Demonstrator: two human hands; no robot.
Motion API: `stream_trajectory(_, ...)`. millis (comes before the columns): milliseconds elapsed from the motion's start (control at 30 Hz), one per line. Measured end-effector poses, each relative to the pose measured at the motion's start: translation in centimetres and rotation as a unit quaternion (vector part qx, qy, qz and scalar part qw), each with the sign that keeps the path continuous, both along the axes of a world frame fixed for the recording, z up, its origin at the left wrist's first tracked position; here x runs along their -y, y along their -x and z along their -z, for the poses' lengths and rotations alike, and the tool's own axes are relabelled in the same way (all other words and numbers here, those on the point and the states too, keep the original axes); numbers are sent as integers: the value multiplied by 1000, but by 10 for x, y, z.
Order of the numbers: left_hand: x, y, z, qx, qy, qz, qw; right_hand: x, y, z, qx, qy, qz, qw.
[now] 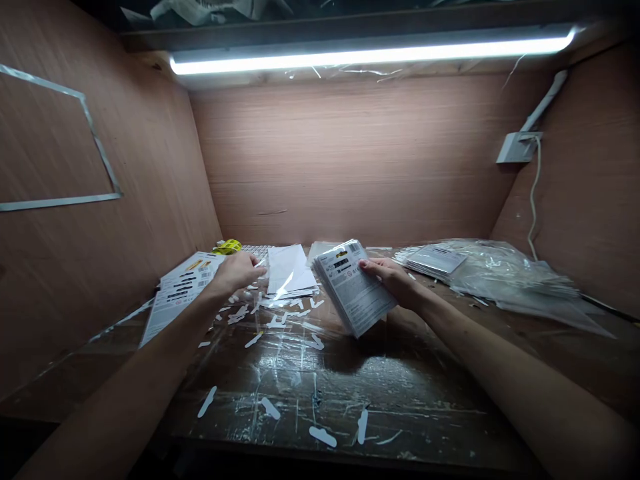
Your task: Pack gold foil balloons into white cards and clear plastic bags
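Observation:
My right hand (395, 280) grips a stack of printed packaging cards (356, 293), thumb on the top card and fingers hidden beneath. The stack is tilted above the table; its top card has a dark hang slot, a barcode and small grey print. My left hand (240, 272) is closed, fingertips pressed together; whatever they hold is too small to make out. It is over the small white scraps, beside a row of overlapping printed cards (173, 303) on the left. Between my hands lies a pile of blank white cards (289, 270).
White cut-out scraps (270, 408) are scattered over the dark, scratched table (400, 400). A yellow tape roll (229, 247) stands at the back left. At the right lie more cards (435, 259) and clear plastic bags (510, 273). Wooden walls enclose the bench under a tube light (375, 53).

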State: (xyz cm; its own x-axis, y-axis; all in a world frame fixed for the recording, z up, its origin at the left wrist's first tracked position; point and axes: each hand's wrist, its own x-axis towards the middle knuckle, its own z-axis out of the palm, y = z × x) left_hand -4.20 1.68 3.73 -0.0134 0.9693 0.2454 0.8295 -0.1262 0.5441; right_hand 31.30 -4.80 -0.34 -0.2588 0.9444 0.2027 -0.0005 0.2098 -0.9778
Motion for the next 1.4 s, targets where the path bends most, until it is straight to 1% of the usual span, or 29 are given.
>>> stream_trajectory(67,3,-4,-5,68,-19,2,998,4,4,0,15,12,-38,999)
stream_trajectory(133,8,-12,-7,175,-12,40,984,10,9,-2,27,20,-63,997)
stream_trajectory(167,10,-17,-6,248,1,71,966,13,13,-4,31,20,-73,997)
stream_trajectory(200,12,-22,-4,323,15,105,940,16,16,-5,35,19,-84,996)
stream_trajectory(267,17,-31,-1,452,35,160,877,21,23,-8,40,18,-108,993)
stream_trajectory(300,20,-35,0,492,38,174,852,22,26,-8,39,20,-120,992)
stream_trajectory(333,22,-38,0,510,37,178,840,24,29,-9,37,23,-131,990)
stream_trajectory(433,33,-47,-3,546,42,165,820,26,35,-8,29,36,-150,988)
stream_trajectory(500,41,-52,-6,571,58,154,804,27,38,-7,22,39,-157,987)
stream_trajectory(567,48,-56,-7,587,82,156,790,28,40,-7,20,39,-171,984)
stream_trajectory(667,52,-59,-7,584,126,170,784,29,42,-8,20,37,-189,981)
stream_trajectory(800,51,-58,-5,577,202,183,770,29,43,-5,18,30,-193,981)
stream_trajectory(933,51,-55,-5,588,194,199,760,29,43,-4,19,28,-202,979)
stream_trajectory(1000,53,-54,-6,581,195,204,763,30,44,-5,21,29,-211,977)
stream_trajectory(1100,58,-53,-8,552,210,214,778,31,45,-6,27,30,-218,975)
stream_trajectory(1267,64,-53,-12,510,214,258,792,33,46,-6,30,42,-231,971)
stream_trajectory(1333,67,-53,-16,504,219,252,796,34,46,-7,30,43,-238,970)
stream_trajectory(1400,72,-54,-21,515,230,229,794,34,47,-8,34,41,-239,969)
